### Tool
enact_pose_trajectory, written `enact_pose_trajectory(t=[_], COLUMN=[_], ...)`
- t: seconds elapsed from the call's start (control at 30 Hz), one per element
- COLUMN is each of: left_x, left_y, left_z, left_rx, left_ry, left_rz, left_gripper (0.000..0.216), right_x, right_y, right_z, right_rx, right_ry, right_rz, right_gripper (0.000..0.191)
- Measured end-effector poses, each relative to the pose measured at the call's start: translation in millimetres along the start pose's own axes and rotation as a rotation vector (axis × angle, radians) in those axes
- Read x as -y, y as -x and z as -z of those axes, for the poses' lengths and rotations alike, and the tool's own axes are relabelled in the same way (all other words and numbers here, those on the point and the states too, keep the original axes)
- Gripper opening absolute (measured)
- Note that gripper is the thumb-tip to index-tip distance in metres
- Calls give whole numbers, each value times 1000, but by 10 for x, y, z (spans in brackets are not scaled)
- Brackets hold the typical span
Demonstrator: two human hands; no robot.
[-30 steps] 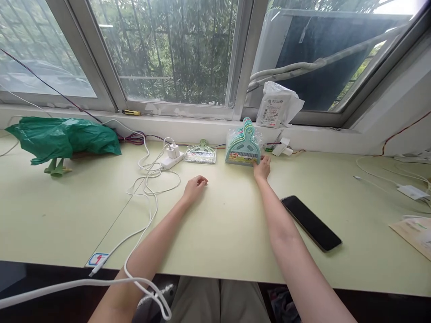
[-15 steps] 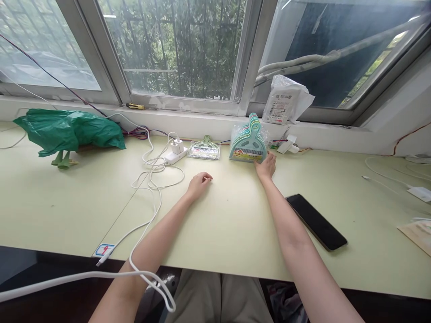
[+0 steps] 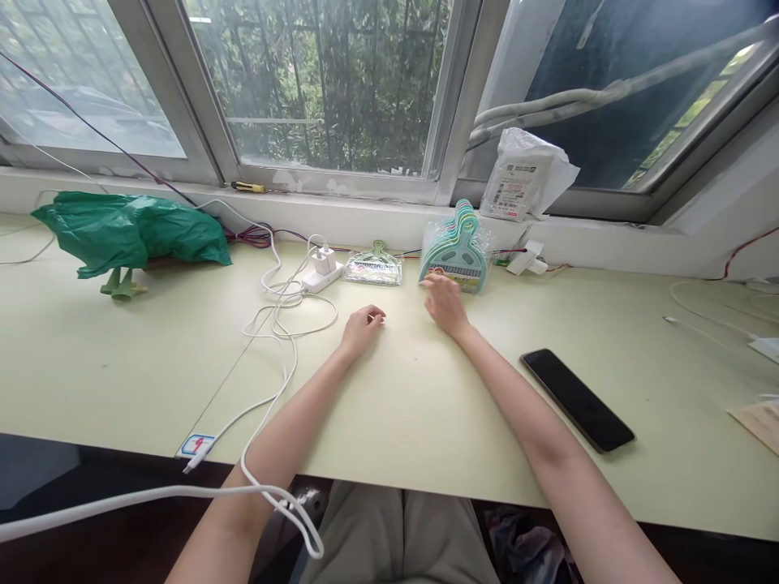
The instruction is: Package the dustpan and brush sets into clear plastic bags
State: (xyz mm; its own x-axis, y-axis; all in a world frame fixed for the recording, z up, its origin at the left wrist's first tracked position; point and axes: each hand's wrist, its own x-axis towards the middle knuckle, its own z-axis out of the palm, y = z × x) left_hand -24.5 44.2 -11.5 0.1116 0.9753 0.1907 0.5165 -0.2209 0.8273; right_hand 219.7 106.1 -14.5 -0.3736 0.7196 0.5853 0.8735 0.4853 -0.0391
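- A phone (image 3: pixel 577 399) is lying on the table (image 3: pixel 91 365) to the right of the right arm, well apart from it.
- A white cable (image 3: pixel 277 341) is looping left of the left arm, running to a charger (image 3: pixel 322 272). A green bag (image 3: pixel 131 231) is sitting far left.
- A flat pack (image 3: pixel 372 268) is lying just left of the dustpans (image 3: pixel 455 258); nothing is standing between the hands and either one.
- Against half a second ago, the right hand (image 3: pixel 444 304) is sitting at the dustpans' front left edge, no longer at their right corner. The left hand (image 3: pixel 362 328) is staying put.
- The dustpans are standing wrapped against the sill, just beyond the right fingertips (image 3: pixel 431 281), which are touching or nearly touching the lower front.
- The right hand is lying spread and flat, gripping nothing.
- The left hand is resting loosely curled, holding nothing.
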Motion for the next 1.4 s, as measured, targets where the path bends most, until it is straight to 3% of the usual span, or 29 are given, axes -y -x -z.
enact_pose_trajectory(t=[0.13,0.23,0.33,0.43,0.6,0.7,0.87,1.0,1.23,1.4], left_x=[71,160,239,277,251,214,170,121,-49,-69], left_y=[-44,-108,-162,-181,-172,-158,-109,-47,79,83], left_z=[62,155,248,292,288,304,341,299,209,244], left_rx=[-108,-162,-217,-248,-320,-359,-399,-244,14,93], left_ry=[45,48,84,132,17,-12,-203,-172,-43,240], left_rz=[46,68,109,131,67,48,80,214,138,285], left_gripper=[20,19,19,19,19,19,21,33,52,75], right_x=[443,672,809,865,834,777,682,617,471,351], right_y=[-348,-648,-844,-850,-464,-91,510,810,982,1009], right_z=[-273,-489,-596,-554,-279,-51,445,747,707,652], right_rx=[187,285,438,492,479,432,459,491,314,187], right_ry=[-52,-40,-79,-115,-160,-290,-520,-628,-596,-595], right_rz=[75,-109,-250,-251,-100,71,175,160,38,-80], right_gripper=[54,69,67,58,54,50,58,67,65,44])
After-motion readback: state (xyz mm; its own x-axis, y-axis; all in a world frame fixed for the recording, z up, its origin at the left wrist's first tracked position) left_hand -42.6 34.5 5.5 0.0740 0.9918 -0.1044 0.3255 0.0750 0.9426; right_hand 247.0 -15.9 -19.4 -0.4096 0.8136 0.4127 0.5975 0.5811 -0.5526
